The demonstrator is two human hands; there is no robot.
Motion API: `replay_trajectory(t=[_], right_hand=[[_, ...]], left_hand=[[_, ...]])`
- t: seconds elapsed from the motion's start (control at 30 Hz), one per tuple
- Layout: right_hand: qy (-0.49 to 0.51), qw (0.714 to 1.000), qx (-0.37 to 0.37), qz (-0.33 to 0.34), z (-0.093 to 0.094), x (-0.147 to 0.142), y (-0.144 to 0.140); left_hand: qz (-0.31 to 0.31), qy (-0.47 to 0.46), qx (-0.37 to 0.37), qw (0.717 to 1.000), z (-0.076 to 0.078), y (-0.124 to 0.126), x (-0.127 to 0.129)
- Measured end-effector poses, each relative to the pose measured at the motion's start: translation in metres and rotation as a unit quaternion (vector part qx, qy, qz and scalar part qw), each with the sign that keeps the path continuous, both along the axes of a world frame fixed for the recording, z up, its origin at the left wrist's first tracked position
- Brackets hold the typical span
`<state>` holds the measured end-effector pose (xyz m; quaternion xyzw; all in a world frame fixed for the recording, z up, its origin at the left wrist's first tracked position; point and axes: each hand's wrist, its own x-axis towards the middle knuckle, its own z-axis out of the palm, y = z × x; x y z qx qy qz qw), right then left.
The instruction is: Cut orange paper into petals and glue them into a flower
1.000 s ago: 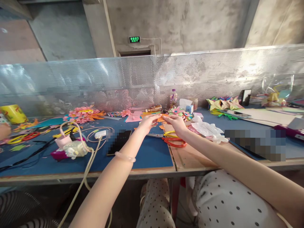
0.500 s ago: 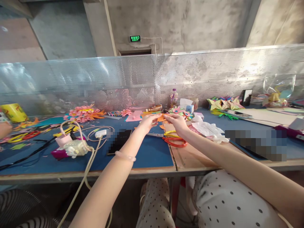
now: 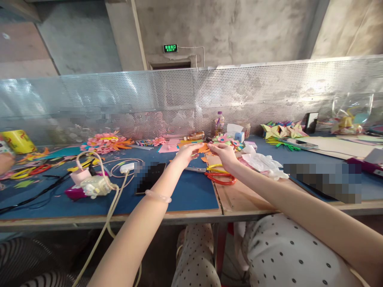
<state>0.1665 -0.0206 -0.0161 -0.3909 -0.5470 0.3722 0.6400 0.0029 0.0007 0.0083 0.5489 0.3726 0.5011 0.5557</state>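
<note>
In the head view my left hand point(image 3: 188, 154) and my right hand point(image 3: 225, 154) meet fingertip to fingertip over the far middle of the table. Between them is a piece of orange paper point(image 3: 204, 148), pinched by the fingers of both hands; its exact shape is partly hidden. Just below my right hand lies a pair of scissors point(image 3: 220, 178) with red and yellow handles, blades pointing left. Pink paper sheets point(image 3: 169, 146) rest beyond my left hand. Behind my right hand sits a pile of paper flowers point(image 3: 223, 138).
A dark phone point(image 3: 151, 178) lies by my left forearm, near a power strip point(image 3: 72, 194) with looped cables. Crumpled white tissue point(image 3: 265, 162) is right of my hands. A bottle point(image 3: 219, 122) stands by the perforated metal screen point(image 3: 176, 93). Another person's hand point(image 3: 6, 161) shows at far left.
My right fingertips have shifted very slightly at the orange paper. Both arms and the things on the table stay in place.
</note>
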Motion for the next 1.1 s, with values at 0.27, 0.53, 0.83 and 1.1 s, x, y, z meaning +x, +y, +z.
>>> replay_trajectory(t=[0.27,0.53,0.83,1.1], right_hand=[[0.046,0.998,0.011,0.039,-0.001,-0.002,-0.001],[0.012,0.998,-0.015,0.053,0.003,-0.004,-0.006],[-0.083,0.996,-0.020,0.040,-0.001,-0.012,-0.009],[-0.069,0.997,-0.035,0.030,-0.004,-0.012,-0.006]], left_hand=[[0.002,0.004,0.001,1.000,0.001,-0.002,0.001],[-0.018,-0.009,0.021,1.000,-0.003,0.003,0.000],[-0.028,-0.047,0.002,0.999,-0.004,0.002,0.001],[-0.022,-0.061,-0.023,0.998,-0.001,-0.003,0.003]])
